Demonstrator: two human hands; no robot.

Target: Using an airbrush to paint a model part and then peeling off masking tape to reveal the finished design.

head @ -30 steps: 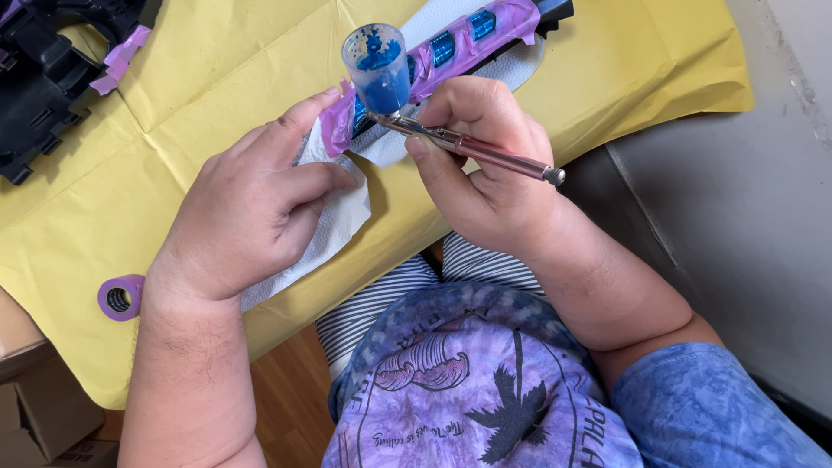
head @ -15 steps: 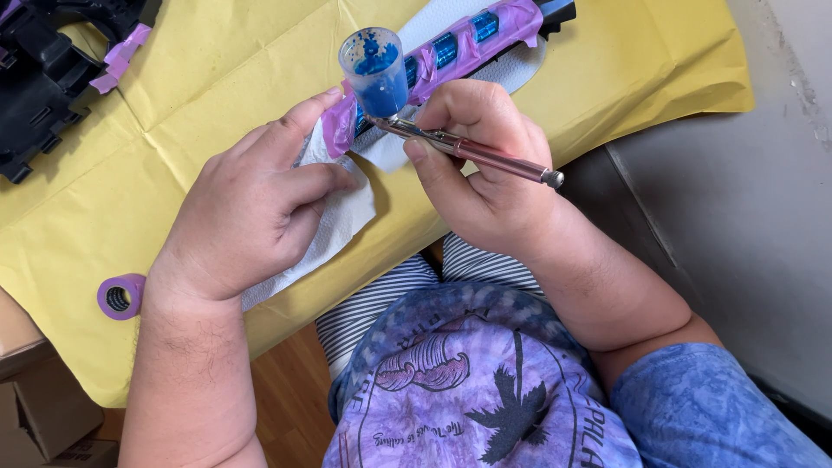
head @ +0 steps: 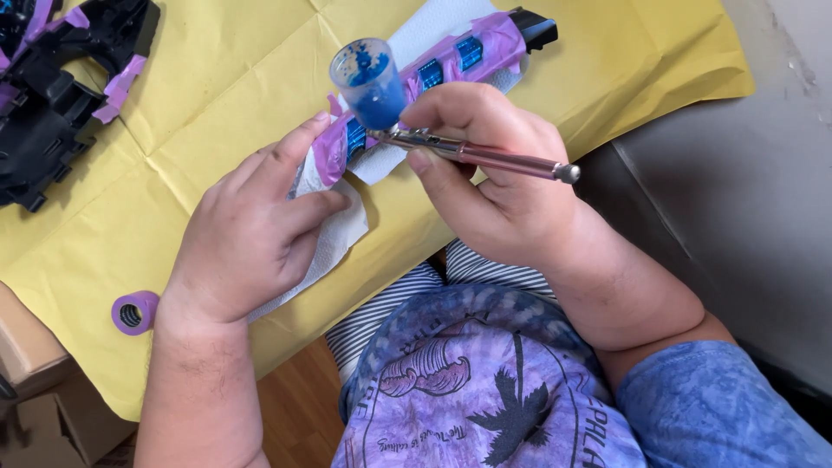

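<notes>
My right hand (head: pixel 494 178) grips a slim metal airbrush (head: pixel 485 156) with a clear cup of blue paint (head: pixel 371 82) on top, its nozzle pointing left at a long black part (head: pixel 451 61) wrapped in purple masking tape with blue panels showing. My left hand (head: pixel 251 230) presses on a white paper towel (head: pixel 334 234) and steadies the near end of that taped part (head: pixel 334 147) with thumb and forefinger. The part lies on yellow paper (head: pixel 217 78) over the table.
A roll of purple tape (head: pixel 134 312) lies on the yellow paper near my left wrist. Black parts with purple tape (head: pixel 61 87) sit at the top left. Cardboard boxes (head: pixel 35 390) stand at the lower left. A grey surface (head: pixel 737 191) is at right.
The airbrush and right hand have shifted very slightly; the left hand stays pressed on the towel and taped part.
</notes>
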